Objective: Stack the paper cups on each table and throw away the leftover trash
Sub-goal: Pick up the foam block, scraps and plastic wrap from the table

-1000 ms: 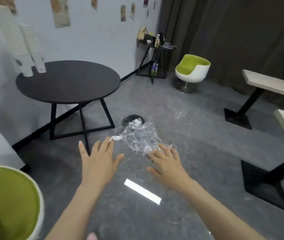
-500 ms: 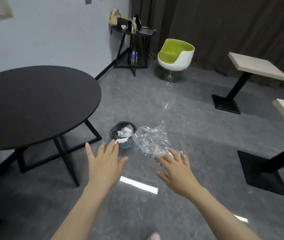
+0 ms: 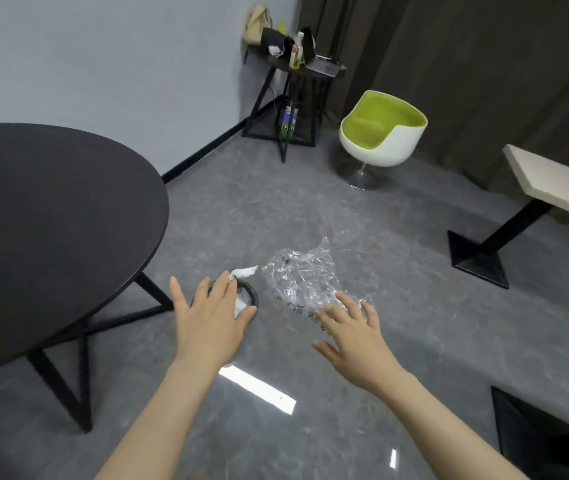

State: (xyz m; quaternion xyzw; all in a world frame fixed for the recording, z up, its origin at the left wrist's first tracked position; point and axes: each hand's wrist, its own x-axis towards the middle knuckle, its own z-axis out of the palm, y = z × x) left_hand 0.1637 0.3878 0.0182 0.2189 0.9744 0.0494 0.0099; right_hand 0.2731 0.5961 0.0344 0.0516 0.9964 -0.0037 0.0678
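We take the bin point(image 3: 250, 295) on the floor as our landmark; it stands just right of the round black bench point(image 3: 51, 216). Our left hand point(image 3: 208, 320) hangs over the bin and hides most of it, fingers straight and slightly spread, with a white paper scrap point(image 3: 243, 271) pinched at the fingertips, poking out above the bin's far rim. Right of the bin, our right hand point(image 3: 356, 341) has its fingers spread, their tips touching a crumpled clear plastic bag point(image 3: 298, 280); we cannot tell whether they grip it. Far beyond the bin stands a green chair point(image 3: 382, 133).
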